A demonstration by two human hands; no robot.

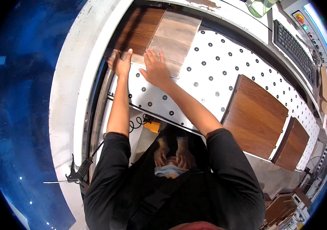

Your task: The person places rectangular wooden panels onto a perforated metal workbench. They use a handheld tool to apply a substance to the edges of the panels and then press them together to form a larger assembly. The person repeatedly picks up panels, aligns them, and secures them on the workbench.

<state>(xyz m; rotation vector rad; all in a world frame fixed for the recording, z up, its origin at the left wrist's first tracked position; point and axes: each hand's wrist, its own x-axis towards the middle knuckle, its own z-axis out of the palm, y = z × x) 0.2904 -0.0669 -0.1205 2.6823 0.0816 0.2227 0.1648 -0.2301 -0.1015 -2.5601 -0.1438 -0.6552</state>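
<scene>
A dark brown wood-grain board (pixel 140 28) lies at the far left of the white worktable, its near edge toward me. Against its right side is a paler, greyish wood-grain board (pixel 177 38). My left hand (pixel 120 64) is at the dark board's near left corner, thumb and fingers apart; part of its fingers is hard to make out. My right hand (pixel 156 69) rests flat over the pale board's near left part, fingers stretched out. Neither hand is wrapped round anything.
Brown boards (pixel 255 115) lie stacked on the dotted table (pixel 209 63) at right, beside a smaller board pile (pixel 294 143). Beyond are a keyboard (pixel 294 50) and control panel (pixel 311 32). An air gun (pixel 77 172) hangs at the left rail; a yellow pedal (pixel 152 127) sits below.
</scene>
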